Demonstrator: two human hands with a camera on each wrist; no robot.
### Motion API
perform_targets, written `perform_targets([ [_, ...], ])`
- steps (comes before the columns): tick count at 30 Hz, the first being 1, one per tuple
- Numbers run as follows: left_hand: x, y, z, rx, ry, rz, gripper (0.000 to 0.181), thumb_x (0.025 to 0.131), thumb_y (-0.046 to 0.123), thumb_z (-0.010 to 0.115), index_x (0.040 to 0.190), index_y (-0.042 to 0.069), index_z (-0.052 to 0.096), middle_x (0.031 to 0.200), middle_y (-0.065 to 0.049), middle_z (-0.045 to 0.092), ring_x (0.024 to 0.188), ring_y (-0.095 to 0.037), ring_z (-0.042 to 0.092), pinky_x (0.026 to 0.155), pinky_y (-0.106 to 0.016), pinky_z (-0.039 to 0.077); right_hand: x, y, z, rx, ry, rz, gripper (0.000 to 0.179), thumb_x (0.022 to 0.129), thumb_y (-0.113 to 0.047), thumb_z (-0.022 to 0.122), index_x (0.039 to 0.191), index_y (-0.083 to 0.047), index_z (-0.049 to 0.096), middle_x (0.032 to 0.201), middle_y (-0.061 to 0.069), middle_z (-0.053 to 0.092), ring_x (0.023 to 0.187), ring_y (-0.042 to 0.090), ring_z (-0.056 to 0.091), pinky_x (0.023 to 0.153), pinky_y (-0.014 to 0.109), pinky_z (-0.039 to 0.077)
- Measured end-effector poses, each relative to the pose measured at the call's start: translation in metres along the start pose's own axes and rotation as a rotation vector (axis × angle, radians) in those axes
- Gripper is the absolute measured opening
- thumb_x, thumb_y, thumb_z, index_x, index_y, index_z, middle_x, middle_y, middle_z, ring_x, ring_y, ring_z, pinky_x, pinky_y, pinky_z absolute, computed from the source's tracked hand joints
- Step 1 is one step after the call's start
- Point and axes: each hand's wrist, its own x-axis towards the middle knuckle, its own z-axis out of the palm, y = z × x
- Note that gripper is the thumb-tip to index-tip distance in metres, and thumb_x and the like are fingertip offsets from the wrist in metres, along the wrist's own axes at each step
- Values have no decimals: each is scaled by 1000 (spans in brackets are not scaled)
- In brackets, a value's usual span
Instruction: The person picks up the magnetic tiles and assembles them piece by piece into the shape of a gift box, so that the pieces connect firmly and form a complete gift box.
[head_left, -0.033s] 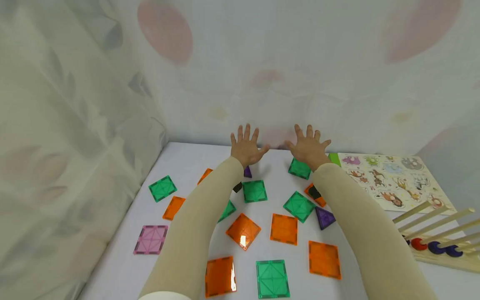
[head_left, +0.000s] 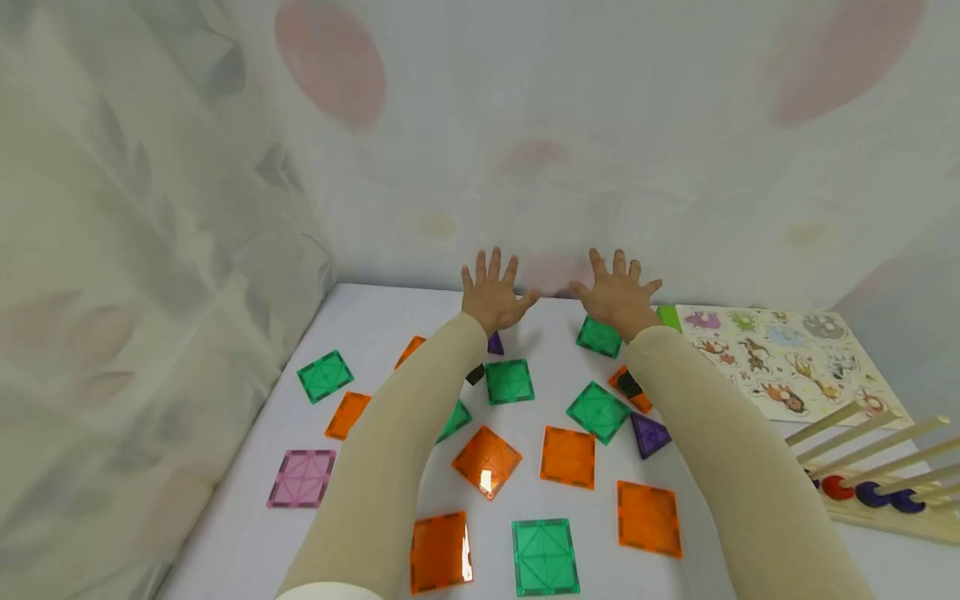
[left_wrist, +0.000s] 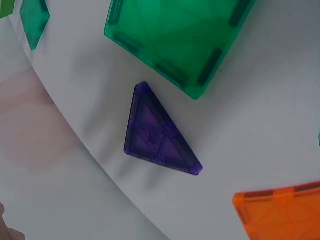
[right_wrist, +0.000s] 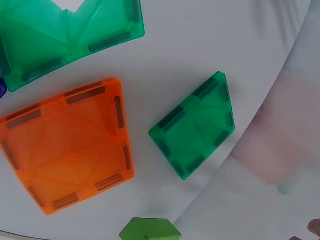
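Both hands stretch out towards the far edge of the table, fingers straight and spread, with nothing in them. Below my left hand [head_left: 495, 302] lies a purple triangular magnetic tile [left_wrist: 157, 137], with a green square tile [head_left: 510, 382] close by. My right hand [head_left: 617, 298] is over a green tile [right_wrist: 197, 127], partly hidden by it in the head view. An orange tile [right_wrist: 70, 145] sits near that one, half covered by the right sleeve. Only a few fingertips show at the corners of the wrist views.
More translucent tiles are scattered about the white table: an orange one [head_left: 568, 457], a green one [head_left: 545, 557], a pink one [head_left: 302, 479], a purple triangle [head_left: 650, 435]. On the right are an animal puzzle board [head_left: 780, 358] and a wooden peg rack [head_left: 885, 500]. Curtains hang behind and at left.
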Motion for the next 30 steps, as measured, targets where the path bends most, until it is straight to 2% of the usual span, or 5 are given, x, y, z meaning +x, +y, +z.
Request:
perform_targets([
  [6,-6,1,-3,-8,2,8,84,91,74,20,156,25,1,162,-7,-10,149,-33,-11,119,-58,-1,-3,0,-1,-9,-14,-13,77,96,-64,25,155,-24,-6,159,25,-9,143,52,-5,99,83,2],
  [13,-3,-1,-10,-11,-2,22,82,92,73,21,155,26,-2,162,-7,-14,148,-32,-16,118,-59,-5,-9,-5,-18,-6,43,-43,75,98,-61,28,155,-26,-4,159,23,-8,144,50,-3,101,82,0],
  [21,-11,-2,-14,30,-5,34,82,92,73,16,155,25,-2,162,-8,-14,148,-33,-15,118,-59,-1,-13,-7,-19,-15,10,-34,76,97,-63,27,155,-26,-6,160,22,-10,144,49,-4,102,81,1],
  [26,-13,-2,-18,14,-1,44,81,93,72,17,156,24,-2,162,-9,-12,148,-34,-13,118,-60,1,-18,-2,-23,-35,18,-32,76,96,-64,26,155,-28,-7,160,21,-12,144,49,-4,103,80,1],
  [30,-13,-6,-22,-13,-13,40,80,93,72,17,155,25,-5,161,-8,-15,148,-33,-16,118,-60,0,-25,-5,-33,-58,42,-69,75,97,-62,27,155,-28,-6,160,19,-11,145,47,-4,104,79,1],
])
